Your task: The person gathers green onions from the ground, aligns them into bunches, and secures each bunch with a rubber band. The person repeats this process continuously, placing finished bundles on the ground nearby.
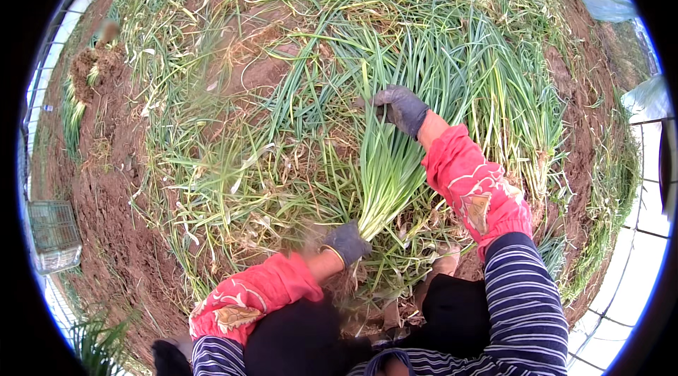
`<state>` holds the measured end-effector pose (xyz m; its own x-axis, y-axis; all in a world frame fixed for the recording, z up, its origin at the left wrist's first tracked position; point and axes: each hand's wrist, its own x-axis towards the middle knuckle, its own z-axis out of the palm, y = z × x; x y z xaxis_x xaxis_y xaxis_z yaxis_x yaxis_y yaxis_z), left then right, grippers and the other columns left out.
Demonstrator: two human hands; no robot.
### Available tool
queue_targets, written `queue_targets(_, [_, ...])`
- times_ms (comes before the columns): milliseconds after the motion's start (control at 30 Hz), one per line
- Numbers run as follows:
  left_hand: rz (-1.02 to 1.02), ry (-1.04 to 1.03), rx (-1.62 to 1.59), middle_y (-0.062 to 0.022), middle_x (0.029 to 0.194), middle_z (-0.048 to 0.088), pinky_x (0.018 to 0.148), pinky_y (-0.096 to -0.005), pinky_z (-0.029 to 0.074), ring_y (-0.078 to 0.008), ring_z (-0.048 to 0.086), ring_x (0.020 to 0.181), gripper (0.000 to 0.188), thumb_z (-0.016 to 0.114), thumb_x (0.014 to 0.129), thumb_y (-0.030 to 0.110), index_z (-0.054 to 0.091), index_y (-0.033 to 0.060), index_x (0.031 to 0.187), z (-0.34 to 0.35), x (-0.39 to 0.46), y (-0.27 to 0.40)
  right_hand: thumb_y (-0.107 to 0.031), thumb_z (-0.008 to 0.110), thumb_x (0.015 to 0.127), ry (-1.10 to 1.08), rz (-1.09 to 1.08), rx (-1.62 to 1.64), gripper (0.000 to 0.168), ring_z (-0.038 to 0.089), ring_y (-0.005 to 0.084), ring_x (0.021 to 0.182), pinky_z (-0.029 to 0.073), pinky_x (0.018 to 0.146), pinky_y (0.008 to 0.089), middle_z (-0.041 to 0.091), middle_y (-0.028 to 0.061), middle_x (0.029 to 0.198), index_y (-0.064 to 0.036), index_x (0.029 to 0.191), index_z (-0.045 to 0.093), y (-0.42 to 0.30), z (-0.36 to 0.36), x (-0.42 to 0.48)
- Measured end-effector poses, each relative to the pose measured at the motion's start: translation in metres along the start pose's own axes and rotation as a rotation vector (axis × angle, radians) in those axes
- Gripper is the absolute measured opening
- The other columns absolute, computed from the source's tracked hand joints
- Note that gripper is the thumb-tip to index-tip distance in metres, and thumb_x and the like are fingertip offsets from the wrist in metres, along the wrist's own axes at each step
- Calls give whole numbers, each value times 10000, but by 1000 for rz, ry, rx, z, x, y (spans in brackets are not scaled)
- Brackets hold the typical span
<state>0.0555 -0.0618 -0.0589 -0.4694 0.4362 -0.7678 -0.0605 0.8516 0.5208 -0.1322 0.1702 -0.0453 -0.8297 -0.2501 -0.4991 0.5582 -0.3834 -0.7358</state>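
Observation:
My left hand (pixel 348 243), in a dark glove, grips the pale root end of a bunch of green onions (pixel 389 190). Thin roots hang below that fist. The bunch slants up and away, its leaves fanning out. Farther up, my right hand (pixel 400 108), gloved as well, has its fingers curled around some of the leaves; part of its grip is hidden. Just right of it lies a pile of green onions (pixel 498 95), with pale stems and roots towards me. Cut and loose leaves (pixel 238 190) litter the soil under and around both hands.
At the far left, more onions with soil-covered roots (pixel 87 76) lie on bare earth. A plastic crate (pixel 54 233) stands at the left edge. Plastic sheeting (pixel 651 100) on a frame borders the right side. My knee (pixel 458 302) is close below the right forearm.

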Motion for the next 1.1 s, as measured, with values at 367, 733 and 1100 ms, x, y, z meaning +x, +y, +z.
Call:
queue_targets(367, [-14, -42, -37, -276, 1002, 623, 856, -407, 492, -382, 614, 951, 544, 700, 679, 305, 564, -43, 1075, -4, 0, -1, -135, 668, 731, 438, -327, -490, 215, 613, 207, 624, 492, 618, 330, 686, 138, 810, 50, 840, 662, 14, -5, 14])
queue_targets(733, [613, -179, -737, -168, 839, 661, 708, -339, 538, -241, 642, 675, 344, 687, 779, 120, 610, -42, 1073, -19, -15, -6, -379, 691, 789, 907, -613, -257, 595, 592, 210, 1024, 457, 712, 288, 648, 109, 1065, 20, 1207, 549, -201, -107, -51])
queue_targets(1100, [244, -764, -1589, -120, 822, 613, 655, -343, 522, -193, 591, 689, 313, 592, 853, 175, 536, -24, 1088, -29, -13, 20, -577, 688, 727, -265, 462, 75, 1024, 477, 327, 1227, 379, 1040, 430, 412, 246, 1379, 15, 1431, 238, 67, 6, -193])
